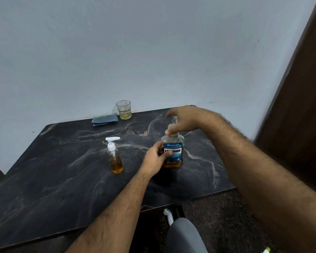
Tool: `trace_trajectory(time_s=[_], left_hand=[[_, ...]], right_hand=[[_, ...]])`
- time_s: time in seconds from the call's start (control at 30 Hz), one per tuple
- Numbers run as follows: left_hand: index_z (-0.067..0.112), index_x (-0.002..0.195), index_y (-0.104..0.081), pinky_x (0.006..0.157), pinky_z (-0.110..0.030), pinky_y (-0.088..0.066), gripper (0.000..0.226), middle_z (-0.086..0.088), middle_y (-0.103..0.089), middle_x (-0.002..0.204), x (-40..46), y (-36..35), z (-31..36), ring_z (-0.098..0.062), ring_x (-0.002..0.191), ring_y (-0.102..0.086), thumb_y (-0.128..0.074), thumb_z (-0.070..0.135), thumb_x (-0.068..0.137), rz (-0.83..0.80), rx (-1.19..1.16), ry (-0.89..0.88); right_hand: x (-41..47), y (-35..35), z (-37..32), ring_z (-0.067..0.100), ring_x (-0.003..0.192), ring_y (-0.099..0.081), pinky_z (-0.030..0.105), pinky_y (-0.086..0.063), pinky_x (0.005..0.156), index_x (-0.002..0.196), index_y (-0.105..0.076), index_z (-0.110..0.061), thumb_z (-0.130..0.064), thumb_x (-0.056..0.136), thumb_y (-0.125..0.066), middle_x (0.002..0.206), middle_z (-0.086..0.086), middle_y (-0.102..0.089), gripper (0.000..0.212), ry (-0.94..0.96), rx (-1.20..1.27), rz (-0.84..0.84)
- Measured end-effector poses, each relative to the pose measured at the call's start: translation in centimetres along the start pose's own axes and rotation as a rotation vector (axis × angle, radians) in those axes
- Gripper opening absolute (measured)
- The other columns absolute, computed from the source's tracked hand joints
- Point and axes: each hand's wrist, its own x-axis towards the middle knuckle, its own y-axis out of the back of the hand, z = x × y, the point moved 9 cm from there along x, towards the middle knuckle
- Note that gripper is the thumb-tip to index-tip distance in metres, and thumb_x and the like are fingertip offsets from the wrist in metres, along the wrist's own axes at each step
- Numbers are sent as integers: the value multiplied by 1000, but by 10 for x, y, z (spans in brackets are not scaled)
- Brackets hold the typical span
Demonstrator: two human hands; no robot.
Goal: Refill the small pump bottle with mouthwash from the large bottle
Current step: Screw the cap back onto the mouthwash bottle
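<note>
Both hands on bottle [172,152], upright on table [62,179] right of centre.

Held round the label by left hand [156,159], fingers curled on its side; cap [172,131] pinched from above by right hand [184,119]. Amber liquid low inside. At 9 o'clock, near but apart: pump bottle [115,157], pump on, about half full. At 11 o'clock by the wall: glass [124,109] beside grey packets [105,119].
</note>
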Motion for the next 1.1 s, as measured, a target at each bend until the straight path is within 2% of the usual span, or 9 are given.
trace_trajectory(time_s=[0.07, 0.17, 0.33, 0.5, 0.67, 0.77, 0.87, 0.97, 1.1], left_hand=[[30, 117, -56, 101, -33, -47, 29, 12, -67, 114, -1, 0, 1, -3, 107, -61, -68, 28, 91, -4, 2, 2], [28, 120, -56, 101, -34, -47, 31, 12, -66, 115, -1, 0, 2, -4, 109, -60, -67, 28, 91, -8, 20, 7], [31, 120, -55, 104, -37, -47, 32, 11, -67, 117, -3, 1, 3, -5, 110, -61, -68, 31, 91, -13, 17, 14], [36, 115, -55, 104, -41, -48, 29, 10, -67, 118, -2, 0, 4, -6, 112, -62, -68, 30, 90, -26, 38, -2], [31, 117, -54, 102, -40, -50, 30, 8, -67, 116, -2, 1, 4, -6, 110, -62, -68, 27, 91, -13, 67, -21], [29, 118, -55, 99, -38, -51, 32, 8, -67, 114, -1, 3, 5, -7, 108, -63, -70, 29, 89, 26, 105, -23], [29, 116, -56, 97, -34, -50, 35, 9, -68, 114, -2, 5, 6, -7, 107, -62, -73, 32, 86, 91, 162, -4], [33, 111, -59, 99, -38, -51, 33, 11, -71, 110, -3, 3, 2, -6, 105, -65, -76, 36, 83, 92, 92, 10], [30, 120, -57, 100, -37, -48, 39, 9, -69, 116, -4, 6, 6, -10, 112, -62, -74, 35, 85, 65, 151, 3]], right_hand=[[1, -2, -4, 12, 99, -54, 29, -39, 79, 133, -55, -29, -40, 86, -71, 121, -9, -59, 51, 66, 23, -27], [7, -4, -4, 11, 90, -59, 27, -38, 65, 105, -64, -25, -41, 87, -69, 97, -10, -62, 25, 77, -22, 28], [6, -7, -11, 15, 94, -55, 33, -37, 76, 99, -55, -23, -42, 93, -58, 91, -9, -55, 20, 109, -142, 54], [3, -15, -16, 17, 85, -54, 35, -36, 71, 95, -43, -24, -50, 96, -50, 76, -12, -47, 27, 204, -220, 84], [4, -23, -17, 21, 82, -60, 33, -36, 62, 92, -39, -24, -54, 98, -42, 88, -2, -62, 31, 282, -279, 272], [5, -24, -14, 21, 82, -60, 34, -37, 61, 94, -41, -23, -52, 99, -38, 93, 0, -66, 30, 201, -253, 349], [5, -22, -9, 21, 77, -55, 35, -40, 62, 94, -53, -18, -46, 98, -36, 91, 3, -65, 33, 6, -223, 424], [5, -22, -8, 22, 75, -52, 34, -39, 62, 86, -54, -15, -38, 98, -39, 86, 4, -58, 30, -157, -268, 382], [9, -21, -20, 17, 83, -52, 36, -42, 69, 96, -56, -20, -63, 95, -39, 86, -3, -52, 47, 31, -275, 222]])
